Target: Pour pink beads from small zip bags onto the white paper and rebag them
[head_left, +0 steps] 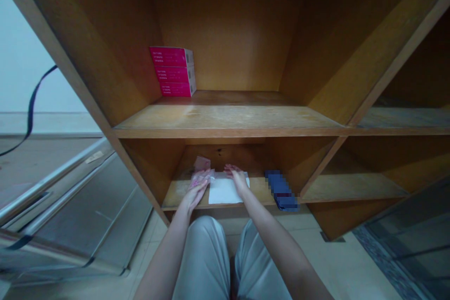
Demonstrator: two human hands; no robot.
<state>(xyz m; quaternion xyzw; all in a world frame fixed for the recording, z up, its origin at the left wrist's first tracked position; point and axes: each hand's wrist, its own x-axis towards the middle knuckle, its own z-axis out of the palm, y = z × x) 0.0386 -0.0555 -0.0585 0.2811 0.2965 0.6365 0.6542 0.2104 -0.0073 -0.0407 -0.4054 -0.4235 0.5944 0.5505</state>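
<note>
My left hand (pixel 197 193) is on the lower shelf, its fingers closed on a crinkled clear plastic bag (pixel 203 165) with pink on it. Beside it a white sheet, perhaps paper (pixel 225 190), lies flat near the shelf's front edge. Over the sheet's right side reaches my right hand (pixel 238 178), fingers stretched out toward the back and nothing visible in them. The bag's contents are hard to make out, and my left fingers partly cover it.
A dark blue blurred item (pixel 281 192) lies at the lower shelf's right, overhanging the front edge. On the upper shelf (pixel 225 117) stand stacked pink boxes (pixel 174 74). A metal-framed glass panel (pixel 94 215) leans at left. A dark strap (pixel 31 103) hangs there.
</note>
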